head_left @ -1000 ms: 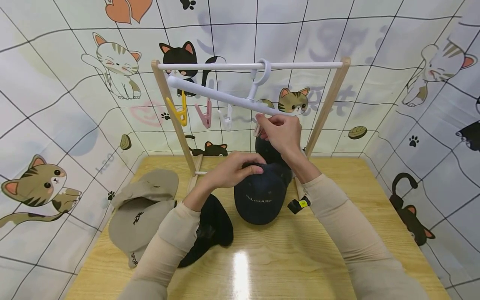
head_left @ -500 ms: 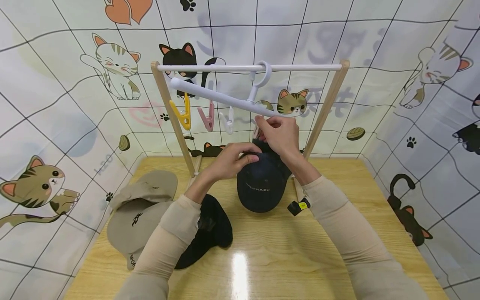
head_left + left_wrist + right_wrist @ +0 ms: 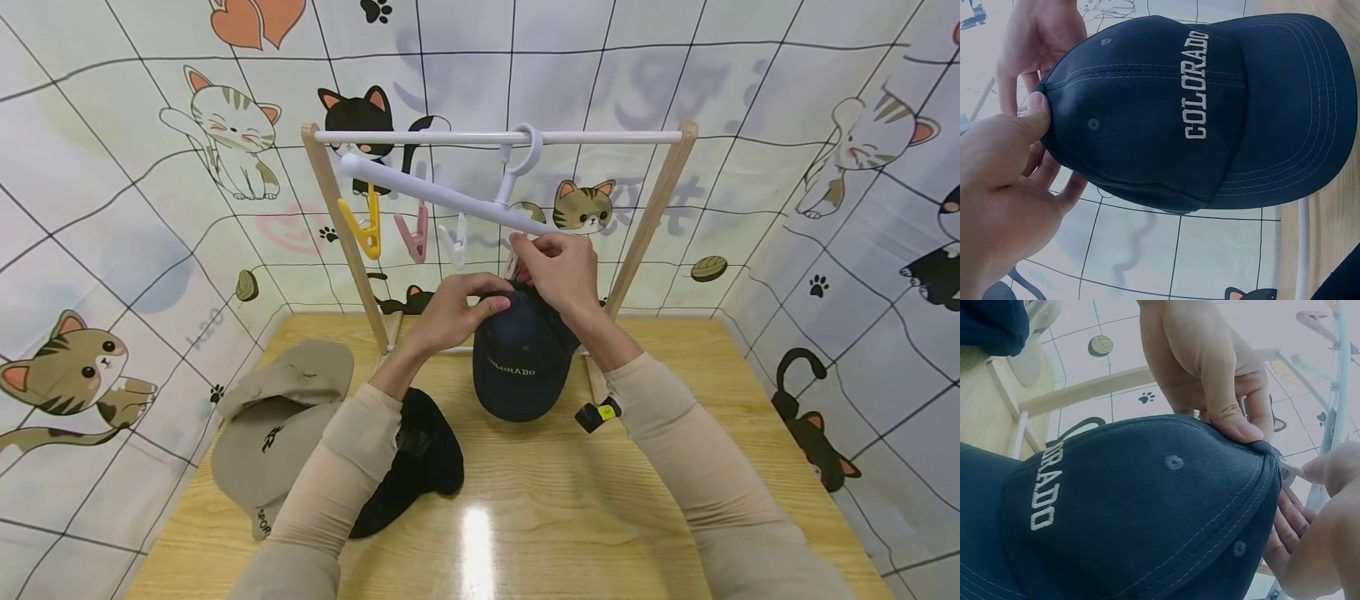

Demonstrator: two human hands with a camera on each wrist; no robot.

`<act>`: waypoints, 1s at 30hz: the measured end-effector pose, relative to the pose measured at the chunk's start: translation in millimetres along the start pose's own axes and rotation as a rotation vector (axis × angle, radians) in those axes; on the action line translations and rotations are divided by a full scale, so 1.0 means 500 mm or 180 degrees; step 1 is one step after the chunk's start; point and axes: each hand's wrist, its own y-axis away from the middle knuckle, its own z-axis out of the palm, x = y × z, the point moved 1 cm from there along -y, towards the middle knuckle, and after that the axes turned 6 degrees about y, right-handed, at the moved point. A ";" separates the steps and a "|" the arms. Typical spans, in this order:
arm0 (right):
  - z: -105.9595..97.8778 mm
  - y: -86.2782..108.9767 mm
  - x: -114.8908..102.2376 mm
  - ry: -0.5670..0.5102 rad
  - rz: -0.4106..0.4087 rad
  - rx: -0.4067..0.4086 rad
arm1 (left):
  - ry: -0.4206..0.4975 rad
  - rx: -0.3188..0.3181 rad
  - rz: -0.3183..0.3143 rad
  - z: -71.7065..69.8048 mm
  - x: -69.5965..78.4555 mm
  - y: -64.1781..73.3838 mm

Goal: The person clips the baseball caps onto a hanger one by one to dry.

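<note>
One navy cap — crown pinched in left hand, just beside right hand — latter pinching clip.

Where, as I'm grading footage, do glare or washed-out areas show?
In the head view, a white glare streak on the table; in the left wrist view, the backdrop washed out toward upper left, lettering on the cap clear; in the right wrist view, the backdrop pale at upper right.
</note>
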 end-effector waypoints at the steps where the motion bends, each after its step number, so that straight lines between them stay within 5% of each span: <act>1: 0.000 0.000 0.000 -0.0006 -0.0009 -0.0003 | 0.0025 0.0028 0.0010 0.000 -0.002 0.000; 18: 0.004 0.005 -0.004 0.0101 -0.0024 0.0025 | 0.0404 0.0137 0.0152 -0.009 -0.026 -0.004; 30: 0.006 0.004 0.000 0.0054 -0.0095 -0.0003 | 0.0628 0.0068 -0.0090 -0.012 -0.032 -0.004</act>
